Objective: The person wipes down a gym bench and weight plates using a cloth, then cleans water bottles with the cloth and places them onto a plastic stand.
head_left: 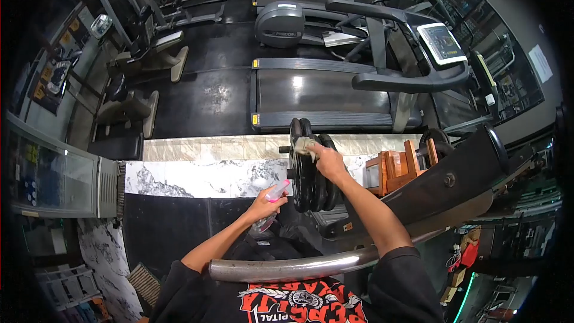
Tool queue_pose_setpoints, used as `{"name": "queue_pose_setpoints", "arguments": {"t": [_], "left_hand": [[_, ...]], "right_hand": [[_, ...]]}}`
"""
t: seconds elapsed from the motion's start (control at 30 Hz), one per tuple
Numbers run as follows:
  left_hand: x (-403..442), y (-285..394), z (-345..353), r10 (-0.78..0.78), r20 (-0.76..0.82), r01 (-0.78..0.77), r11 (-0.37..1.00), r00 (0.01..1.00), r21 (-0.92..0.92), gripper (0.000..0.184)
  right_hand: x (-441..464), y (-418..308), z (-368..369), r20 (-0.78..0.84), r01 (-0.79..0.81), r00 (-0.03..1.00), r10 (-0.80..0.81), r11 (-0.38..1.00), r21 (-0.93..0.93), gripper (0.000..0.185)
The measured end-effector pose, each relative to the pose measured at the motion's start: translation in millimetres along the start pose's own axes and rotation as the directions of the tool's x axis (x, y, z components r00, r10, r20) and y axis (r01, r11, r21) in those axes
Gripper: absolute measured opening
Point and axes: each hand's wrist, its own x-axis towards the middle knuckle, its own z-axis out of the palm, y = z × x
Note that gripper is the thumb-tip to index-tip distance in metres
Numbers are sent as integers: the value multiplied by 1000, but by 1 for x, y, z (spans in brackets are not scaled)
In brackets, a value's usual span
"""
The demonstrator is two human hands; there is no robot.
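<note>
My left hand (265,206) is closed around a clear spray bottle (278,191) with pink parts on its nozzle, held just left of the black weight plates (304,194). The bottle's lower body shows below my fingers. On the upper part of the plates, my right hand (328,162) presses a crumpled pale cloth (305,146). Several plates hang upright side by side, and short dark pegs stick out on their left. My right fingers partly cover the cloth.
A thick metal bar (293,268) crosses close in front of my body. Beyond the plates stands a treadmill (323,91). A wooden stand (391,168) and a padded black bench (442,170) are on the right. A glass-door cabinet (51,170) stands at left.
</note>
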Motion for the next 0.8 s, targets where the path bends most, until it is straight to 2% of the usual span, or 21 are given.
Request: {"name": "queue_pose_setpoints", "arguments": {"t": [0.07, 0.1, 0.2, 0.23, 0.27, 0.33, 0.37, 0.4, 0.43, 0.5, 0.6, 0.63, 0.8], "left_hand": [[-2, 5, -1, 41, 12, -41, 999, 999, -6, 19], [-3, 7, -4, 13, 16, -12, 1000, 1000, -11, 20], [-4, 7, -15, 19, -10, -19, 999, 1000, 35, 19], [-7, 8, -17, 18, -3, -17, 999, 1000, 36, 19], [-8, 11, -21, 5, -42, -5, 1000, 999, 14, 19], [-13, 17, -29, -4, -67, 4, 1000, 998, -1, 19], [-16, 21, -33, 0, -92, -2, 1000, 996, -20, 19], [-20, 25, -36, 3, -118, -8, 999, 993, -38, 19], [-25, 32, -38, 19, -136, -31, 996, 990, -88, 19], [-35, 39, -48, 53, -154, -64, 996, 987, -64, 19], [-52, 55, -56, 83, -190, -100, 992, 978, -79, 19], [-57, 60, -58, 87, -193, -106, 990, 977, -92, 20], [-66, 65, -53, 133, -163, -149, 985, 978, -92, 19]], "right_hand": [[-8, 10, 20, 136, 119, 985, -103, 986, -115, 44], [-4, 40, 67, 128, 182, 979, -158, 960, -213, 42], [-13, 21, 40, 200, 233, 961, -189, 946, -226, 40], [-12, 8, 20, 330, 156, 941, -73, 960, -234, 41], [-8, 8, 19, 323, 146, 944, -66, 962, -231, 41], [-7, 8, 13, 471, 124, 881, -34, 979, -161, 42], [-9, 8, 9, 493, 107, 868, -54, 991, -80, 43], [-14, 2, 2, 485, 97, 873, -46, 992, -81, 43], [-20, -6, -7, 452, 73, 889, -74, 997, 20, 43], [-35, -27, -29, 389, 56, 913, -123, 983, 177, 44], [-56, -55, -53, 260, 110, 953, -153, 978, 176, 42], [-63, -59, -54, 209, 116, 967, -149, 980, 161, 48], [-98, -90, -78, 192, 96, 974, -122, 985, 141, 53]]}}
